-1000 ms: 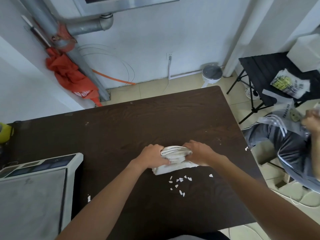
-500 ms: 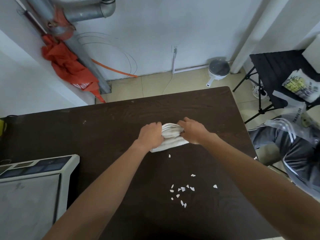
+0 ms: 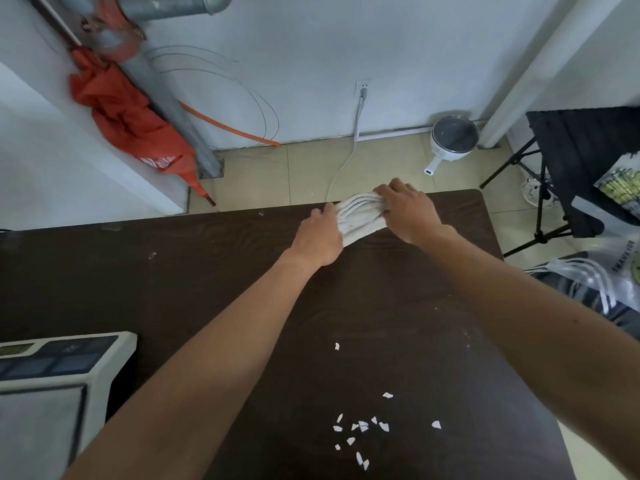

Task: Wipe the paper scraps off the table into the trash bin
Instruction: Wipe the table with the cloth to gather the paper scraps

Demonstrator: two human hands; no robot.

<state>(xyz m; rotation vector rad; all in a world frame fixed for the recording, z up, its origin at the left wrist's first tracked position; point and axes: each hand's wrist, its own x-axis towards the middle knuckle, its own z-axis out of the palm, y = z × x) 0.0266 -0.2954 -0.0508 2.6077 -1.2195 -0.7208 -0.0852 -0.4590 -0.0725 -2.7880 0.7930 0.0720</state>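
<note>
A folded white cloth [image 3: 360, 220] lies at the far edge of the dark brown table [image 3: 207, 271]. My left hand [image 3: 318, 237] grips its left end and my right hand [image 3: 408, 213] presses on its right end. Several small white paper scraps [image 3: 362, 426] lie in a loose cluster near the table's front, well behind the cloth, between my forearms. One scrap [image 3: 336, 346] lies alone nearer the middle. No trash bin is in view.
A white scale [image 3: 52, 386] stands on the table at the front left. Beyond the far edge are tiled floor, a white pot [image 3: 450, 142] with a cable, a grey pipe and a red cloth [image 3: 124, 119]. A black folding table [image 3: 581, 157] and plastic bags stand at right.
Both hands have slid the cloth away from me, from just beside the scraps to the table's far edge. The scraps have stayed where they were.
</note>
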